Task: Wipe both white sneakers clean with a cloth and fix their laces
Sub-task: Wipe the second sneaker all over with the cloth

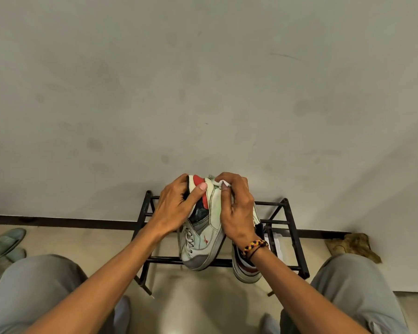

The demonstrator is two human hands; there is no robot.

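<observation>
A white sneaker with red and grey panels is held up above the black rack, toe pointing down toward me. My left hand grips its heel collar, fingers inside the opening and thumb on the red patch. My right hand holds a small white cloth bunched in its fingers and presses it against the sneaker's upper heel side. The second white sneaker rests on the rack to the right, partly hidden by my right wrist.
A black metal shoe rack stands against the pale wall. Grey-green slippers lie on the floor at left, a crumpled brown rag at right. My knees in grey trousers frame the bottom of the view.
</observation>
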